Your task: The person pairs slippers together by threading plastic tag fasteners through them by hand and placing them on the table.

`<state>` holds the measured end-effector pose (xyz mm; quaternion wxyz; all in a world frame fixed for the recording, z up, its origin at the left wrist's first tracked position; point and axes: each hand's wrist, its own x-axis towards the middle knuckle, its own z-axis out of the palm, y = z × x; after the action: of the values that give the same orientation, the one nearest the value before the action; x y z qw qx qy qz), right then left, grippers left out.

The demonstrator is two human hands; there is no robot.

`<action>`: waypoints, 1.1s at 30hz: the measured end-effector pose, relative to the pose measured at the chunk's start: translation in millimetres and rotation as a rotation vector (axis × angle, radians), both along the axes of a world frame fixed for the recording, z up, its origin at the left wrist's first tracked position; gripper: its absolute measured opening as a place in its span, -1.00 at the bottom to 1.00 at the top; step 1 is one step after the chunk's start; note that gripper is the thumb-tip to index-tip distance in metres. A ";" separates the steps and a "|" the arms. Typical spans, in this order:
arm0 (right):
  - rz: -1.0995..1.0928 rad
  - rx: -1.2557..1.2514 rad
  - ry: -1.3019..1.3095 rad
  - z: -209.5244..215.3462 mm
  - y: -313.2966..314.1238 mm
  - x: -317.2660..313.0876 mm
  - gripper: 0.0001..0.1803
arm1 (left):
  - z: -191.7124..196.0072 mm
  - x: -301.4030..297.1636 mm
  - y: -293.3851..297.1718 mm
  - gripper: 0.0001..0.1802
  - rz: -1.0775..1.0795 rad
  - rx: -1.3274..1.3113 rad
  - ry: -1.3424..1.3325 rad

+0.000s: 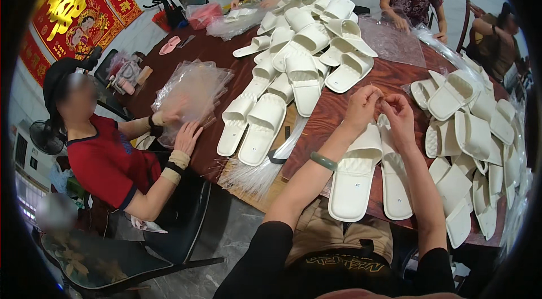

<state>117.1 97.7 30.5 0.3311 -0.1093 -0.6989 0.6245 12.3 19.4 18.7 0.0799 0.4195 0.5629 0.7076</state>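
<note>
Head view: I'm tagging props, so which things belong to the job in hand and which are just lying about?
Job, apparently:
white padded open-toed slippers
long translucent plastic strands
flat clear plastic bags

Likely unrelated:
small flat pink object
round black caged fan

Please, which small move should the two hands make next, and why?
Perhaps the left hand and right hand should finish their fine fingertip work before lifting the pair of white slippers: the hands are close together, fingers bent inward, and the pair already lies side by side. What they pinch, if anything, is too small to identify.
</note>
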 end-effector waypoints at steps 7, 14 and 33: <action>0.124 -0.285 -0.077 -19.3 2.1 9.9 -0.85 | -1.2 12.1 -6.6 -0.84 0.001 -0.009 0.002; -0.013 -0.282 0.066 -17.4 -1.5 0.6 -0.75 | 7.9 0.2 -14.7 -0.78 -0.212 -0.052 -0.332; 0.022 -0.472 0.349 -12.3 7.7 16.1 -0.75 | 4.3 13.9 1.8 -0.80 -0.288 -0.058 -0.400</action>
<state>133.2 105.4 18.2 0.4050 -0.0668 -0.4678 0.7827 26.2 21.3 23.0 0.3015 0.3447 0.4903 0.7415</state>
